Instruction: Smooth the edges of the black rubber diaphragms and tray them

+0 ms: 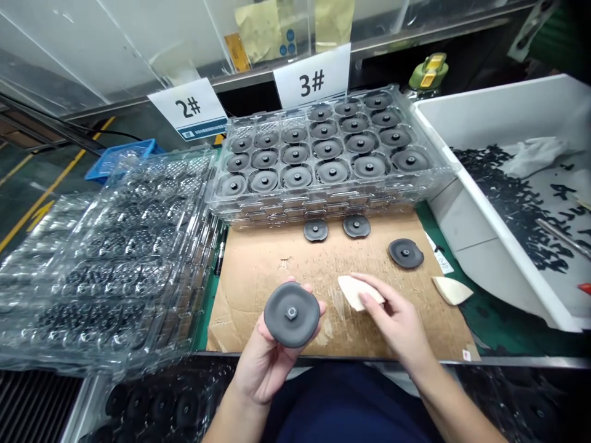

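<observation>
My left hand [272, 363] holds a dark grey rubber disc [302, 329] from beneath, its face with a small metal nut turned up toward me. In my right hand [397, 314] a cream wedge-shaped sponge [355, 290] is pinched between thumb and fingers, a short way right of the disc and apart from it. Both hands are over a cardboard sheet [249, 264]. Two similar discs lie at its far side, a left one [316, 230] and a right one [356, 226]. Another disc [406, 253] rests farther right, near a second cream wedge [451, 290].
Stacked clear plastic trays [277, 206] with discs in their pockets stand behind the cardboard. More clear trays [115, 277] are piled at the left. A white bin [498, 252] with black scraps stands at the right. A green-capped bottle [427, 74] is behind it.
</observation>
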### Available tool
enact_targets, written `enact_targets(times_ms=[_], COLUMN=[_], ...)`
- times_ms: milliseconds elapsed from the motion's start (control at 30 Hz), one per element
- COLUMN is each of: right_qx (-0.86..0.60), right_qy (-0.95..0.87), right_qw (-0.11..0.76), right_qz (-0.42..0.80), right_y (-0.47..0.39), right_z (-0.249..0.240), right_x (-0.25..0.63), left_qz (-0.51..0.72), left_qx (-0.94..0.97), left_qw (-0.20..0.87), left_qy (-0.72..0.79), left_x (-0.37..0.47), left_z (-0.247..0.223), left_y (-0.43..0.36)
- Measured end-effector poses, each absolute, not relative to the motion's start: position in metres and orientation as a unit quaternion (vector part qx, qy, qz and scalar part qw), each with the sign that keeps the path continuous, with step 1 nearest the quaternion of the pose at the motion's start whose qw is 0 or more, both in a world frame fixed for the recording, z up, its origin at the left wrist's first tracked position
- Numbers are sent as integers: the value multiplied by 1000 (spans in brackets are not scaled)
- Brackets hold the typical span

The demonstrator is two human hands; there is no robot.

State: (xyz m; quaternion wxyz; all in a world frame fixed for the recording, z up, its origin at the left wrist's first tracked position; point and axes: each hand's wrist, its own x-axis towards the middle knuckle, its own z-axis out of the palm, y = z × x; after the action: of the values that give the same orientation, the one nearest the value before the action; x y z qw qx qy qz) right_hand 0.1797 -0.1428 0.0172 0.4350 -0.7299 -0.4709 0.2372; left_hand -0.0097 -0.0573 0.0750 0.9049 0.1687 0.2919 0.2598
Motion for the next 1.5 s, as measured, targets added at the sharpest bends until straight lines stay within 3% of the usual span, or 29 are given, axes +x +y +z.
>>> enact_targets(times_ms=[100,233,433,533,633,867,1033,1300,1500], right_qx=[-753,-760,-736,-718,-654,-497,-410,-437,-554], right_qy=[-492,-498,-468,-421,-400,-447,-382,-293,-331], right_qw=[397,393,448,501,555,457,446,476,509], right_qz=[183,138,196,239,323,587,698,705,569], right_y=[-140,-142,-154,-164,-168,-148,-144,-157,-182], right_z=[-2,14,28,32,49,86,92,81,77], right_x=[181,179,179,178,178,187,187,172,170], left_qz=[253,280,319,300,292,202,147,140,144], left_qx=[157,281,713,755,759,711,625,642,684], left_qw=[915,879,575,534,532,623,723,710,671], left_qy=[272,265,243,234,237,258,256,253,247], left_x=[-5,2,13,17,17,8,0,-4,-3], left_z=[77,77,70,67,67,71,73,70,65], left_y=[-59,-64,-69,-69,-68,-68,-73,-77,-78])
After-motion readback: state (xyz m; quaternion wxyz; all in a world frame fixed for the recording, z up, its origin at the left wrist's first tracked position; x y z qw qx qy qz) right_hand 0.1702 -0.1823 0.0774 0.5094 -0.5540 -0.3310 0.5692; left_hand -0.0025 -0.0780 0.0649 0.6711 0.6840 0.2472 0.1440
